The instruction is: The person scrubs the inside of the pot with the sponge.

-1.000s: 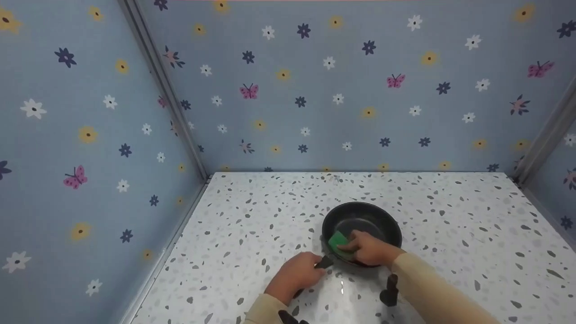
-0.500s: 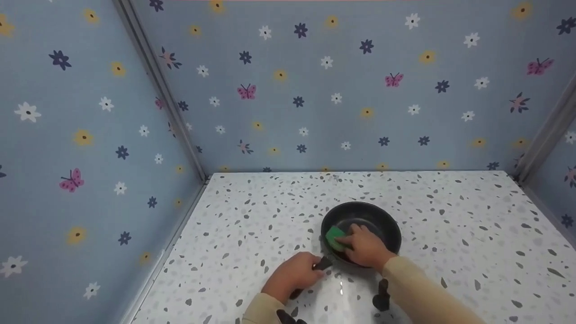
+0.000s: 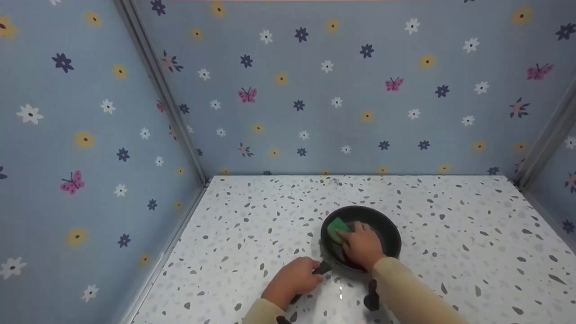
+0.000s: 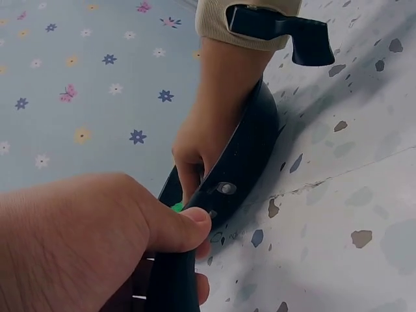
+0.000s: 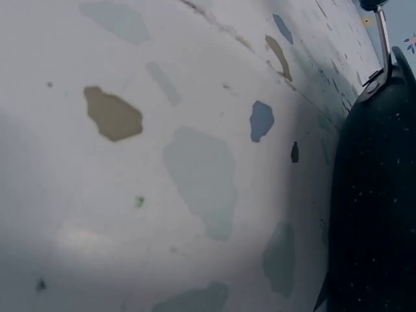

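Observation:
A black frying pan (image 3: pixel 390 229) sits on the speckled tabletop, its handle pointing toward the front left. My left hand (image 3: pixel 294 279) grips that handle; in the left wrist view the thumb of the left hand (image 4: pixel 97 227) lies along the handle (image 4: pixel 172 286) near the pan's riveted wall. Inside the pan, my right hand (image 3: pixel 363 247) holds a green sponge (image 3: pixel 337 229) against the left part of the interior, fingers and thumb at its edge. The right wrist view shows only the outer wall of the pan (image 5: pixel 377 195) and the tabletop, with the right hand out of sight.
The white speckled tabletop (image 3: pixel 252 216) surrounds the pan. Blue flowered panels, one at the back (image 3: pixel 315 126) and one at the left (image 3: pixel 90 216), border it. Dark camera mounts (image 3: pixel 371 297) show at the wrists.
My right hand has pushed the green sponge up and away from the handle along the pan's inside, toward its left far side. The left hand keeps its grip on the handle.

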